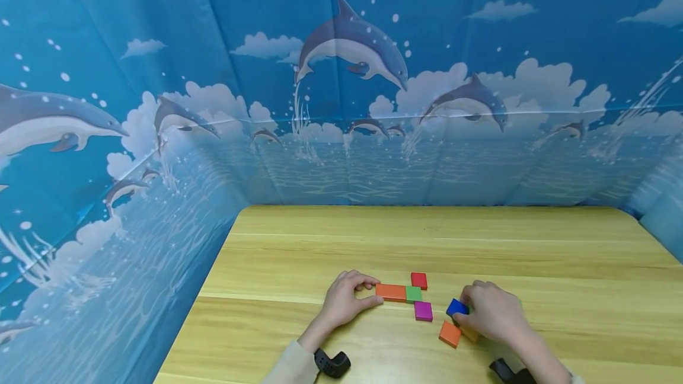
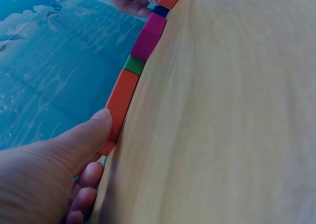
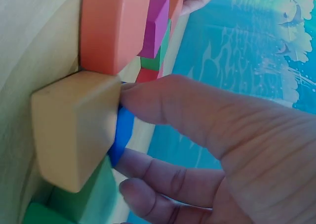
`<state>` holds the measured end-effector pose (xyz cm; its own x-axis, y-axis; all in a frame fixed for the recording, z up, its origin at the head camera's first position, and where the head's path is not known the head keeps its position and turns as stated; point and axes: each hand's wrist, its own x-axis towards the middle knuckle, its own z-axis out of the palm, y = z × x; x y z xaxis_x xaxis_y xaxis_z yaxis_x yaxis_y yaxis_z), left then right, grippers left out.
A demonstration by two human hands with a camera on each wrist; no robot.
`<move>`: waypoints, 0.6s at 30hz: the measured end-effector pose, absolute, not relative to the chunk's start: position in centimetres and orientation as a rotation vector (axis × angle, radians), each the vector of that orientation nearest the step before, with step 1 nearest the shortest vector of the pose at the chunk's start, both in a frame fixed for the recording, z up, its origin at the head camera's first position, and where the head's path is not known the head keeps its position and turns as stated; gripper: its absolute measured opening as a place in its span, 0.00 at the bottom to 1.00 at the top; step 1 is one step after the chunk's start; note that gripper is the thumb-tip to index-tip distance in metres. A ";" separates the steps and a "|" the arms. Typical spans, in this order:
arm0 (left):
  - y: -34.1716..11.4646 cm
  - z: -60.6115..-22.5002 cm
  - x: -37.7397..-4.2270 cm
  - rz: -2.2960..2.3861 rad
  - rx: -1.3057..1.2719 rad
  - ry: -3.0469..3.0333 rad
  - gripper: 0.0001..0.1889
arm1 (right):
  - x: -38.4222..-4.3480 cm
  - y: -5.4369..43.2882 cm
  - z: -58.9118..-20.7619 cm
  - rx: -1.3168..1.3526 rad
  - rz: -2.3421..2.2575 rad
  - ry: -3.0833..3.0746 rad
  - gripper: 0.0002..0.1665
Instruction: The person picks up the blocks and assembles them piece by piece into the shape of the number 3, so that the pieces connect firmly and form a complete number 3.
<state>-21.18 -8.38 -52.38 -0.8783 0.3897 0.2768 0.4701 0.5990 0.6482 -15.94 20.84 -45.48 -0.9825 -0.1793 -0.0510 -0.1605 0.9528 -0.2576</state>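
Observation:
My left hand pinches the left end of a long orange block between thumb and fingers, flat on the table. Against that block's right end sits a small green block. A red block lies just beyond the green one, and a purple block on its near side. Farther right, my right hand pinches a blue block by thumb and fingertips; the right wrist view shows the blue block partly covered by a tan block.
An orange square block lies in front of the blue one, beside the tan block. Green blocks stand by the right hand, mostly hidden in the head view. The wooden table meets a dolphin-print curtain at the back.

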 end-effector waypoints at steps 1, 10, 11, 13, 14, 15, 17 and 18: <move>-8.4 -52.4 -21.2 -1.149 -0.732 -2.713 0.18 | -15.9 20.8 -45.4 -0.268 -0.379 3.036 0.17; -8.2 -52.7 -21.3 -1.168 -0.748 -2.701 0.17 | -14.0 20.4 -45.4 -0.448 -0.422 3.096 0.18; -8.2 -52.7 -21.3 -1.167 -0.752 -2.698 0.17 | -13.8 20.4 -45.5 -0.457 -0.424 3.084 0.19; -8.2 -52.7 -21.3 -1.161 -0.750 -2.699 0.17 | -13.5 20.5 -45.7 -0.460 -0.419 3.052 0.22; -8.2 -52.7 -21.3 -1.161 -0.750 -2.699 0.17 | -13.4 20.5 -45.9 -0.455 -0.415 3.039 0.22; -8.2 -52.7 -21.3 -1.158 -0.747 -2.701 0.17 | -13.3 20.4 -46.1 -0.448 -0.418 3.028 0.22; -8.3 -52.7 -21.4 -1.154 -0.742 -2.703 0.18 | -13.1 20.3 -46.4 -0.445 -0.440 3.012 0.22; -8.3 -52.7 -21.4 -1.154 -0.738 -2.705 0.18 | -13.1 20.2 -46.5 -0.458 -0.446 3.012 0.21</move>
